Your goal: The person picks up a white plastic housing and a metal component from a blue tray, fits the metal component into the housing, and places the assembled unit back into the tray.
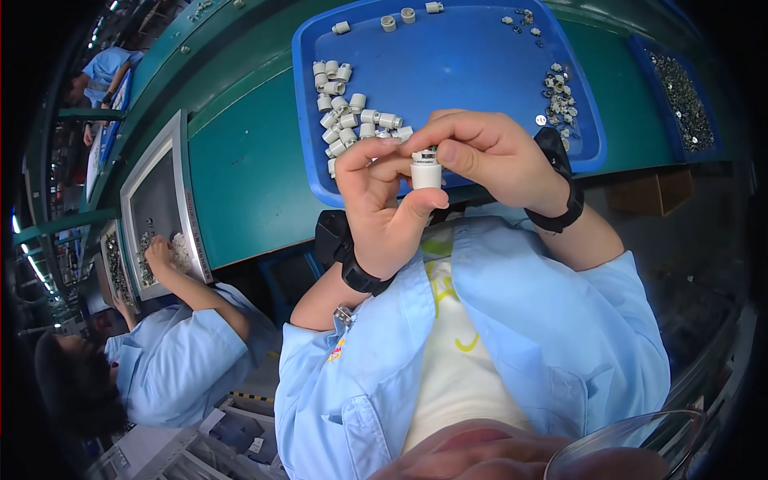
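Just over the near edge of the blue tray [302,104], I hold a white plastic cylinder [426,176] upright. My left hand [374,210] grips it, thumb low on its side and fingers curled behind. At its top sits a small insert [426,154] with shiny metal on it. The thumb and forefinger of my right hand [502,160] close on this insert, partly hiding it. Many similar white cylinders [349,118] lie along the tray's left side. A heap of small white-and-metal inserts [560,100] lies along its right side.
A blue bin [710,88] of tiny metal parts [678,100] stands at the right on the green bench [240,176]. To the left, a co-worker [172,336] reaches into a silver-framed tray [180,152]. A cardboard box [652,192] sits below the bench at right.
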{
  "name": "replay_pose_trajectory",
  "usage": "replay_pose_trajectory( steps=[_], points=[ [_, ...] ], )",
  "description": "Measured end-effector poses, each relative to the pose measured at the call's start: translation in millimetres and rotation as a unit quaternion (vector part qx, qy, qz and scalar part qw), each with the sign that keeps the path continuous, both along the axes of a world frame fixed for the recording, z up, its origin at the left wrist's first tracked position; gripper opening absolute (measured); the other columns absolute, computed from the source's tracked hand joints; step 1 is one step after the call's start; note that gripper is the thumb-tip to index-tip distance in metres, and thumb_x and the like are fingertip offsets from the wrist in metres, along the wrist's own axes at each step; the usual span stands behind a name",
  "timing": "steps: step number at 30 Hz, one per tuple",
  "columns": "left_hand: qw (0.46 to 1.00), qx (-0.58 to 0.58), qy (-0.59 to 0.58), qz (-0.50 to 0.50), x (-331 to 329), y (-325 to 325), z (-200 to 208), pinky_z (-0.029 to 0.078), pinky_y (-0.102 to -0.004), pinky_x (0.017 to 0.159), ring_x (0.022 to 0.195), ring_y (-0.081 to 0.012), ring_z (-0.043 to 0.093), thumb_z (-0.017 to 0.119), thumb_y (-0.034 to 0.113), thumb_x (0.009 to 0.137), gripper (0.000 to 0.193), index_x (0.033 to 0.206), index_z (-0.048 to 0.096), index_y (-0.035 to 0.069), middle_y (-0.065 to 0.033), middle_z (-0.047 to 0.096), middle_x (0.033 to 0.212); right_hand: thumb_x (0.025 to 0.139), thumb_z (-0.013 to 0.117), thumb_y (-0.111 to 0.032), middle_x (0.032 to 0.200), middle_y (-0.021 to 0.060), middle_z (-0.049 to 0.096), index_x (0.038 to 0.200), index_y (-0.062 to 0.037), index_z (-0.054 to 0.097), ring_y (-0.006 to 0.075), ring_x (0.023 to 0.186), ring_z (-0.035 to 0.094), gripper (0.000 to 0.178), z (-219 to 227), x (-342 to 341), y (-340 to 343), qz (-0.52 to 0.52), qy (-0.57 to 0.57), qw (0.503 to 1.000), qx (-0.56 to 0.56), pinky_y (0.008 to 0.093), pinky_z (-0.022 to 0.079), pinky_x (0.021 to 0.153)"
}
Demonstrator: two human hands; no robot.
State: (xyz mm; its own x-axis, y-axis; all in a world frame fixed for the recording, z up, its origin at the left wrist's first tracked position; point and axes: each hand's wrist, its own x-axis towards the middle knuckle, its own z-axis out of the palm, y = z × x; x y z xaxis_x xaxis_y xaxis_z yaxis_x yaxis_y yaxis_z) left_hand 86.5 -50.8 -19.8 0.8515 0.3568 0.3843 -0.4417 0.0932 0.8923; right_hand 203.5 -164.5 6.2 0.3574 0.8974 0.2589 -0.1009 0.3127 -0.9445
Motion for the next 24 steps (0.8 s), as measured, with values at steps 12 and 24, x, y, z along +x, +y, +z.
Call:
replay_pose_trajectory(
  steps=[12,24],
  points=[
    [0.999,0.023,-0.025,-0.009,-0.5,3.0,-3.6,0.043,-0.0242,0.071,0.084,-0.0132,0.054,0.07,0.006,0.071,0.056,0.113,0.033,0.004,-0.01,0.049,0.104,0.09,0.046,-0.018,0.091,0.0055,0.053,0.104,0.0021,0.054,0.0123,0.085,0.052,0.026,-0.4,0.4,1.7,0.041,0.026,0.999,-0.013,0.0236,0.041,0.076],
    [1.0,-0.003,-0.02,-0.007,-3.9,2.4,-0.9,0.044,-0.0245,0.075,0.086,-0.0134,0.054,0.067,0.005,0.074,0.045,0.107,0.035,0.003,-0.0108,0.052,0.102,0.088,0.049,-0.016,0.095,0.0057,0.052,0.105,0.0024,0.054,0.0133,0.088,0.052,0.025,-0.3,-3.2,3.2,0.033,0.047,0.998,-0.028,0.0247,0.041,0.08]
  ],
)
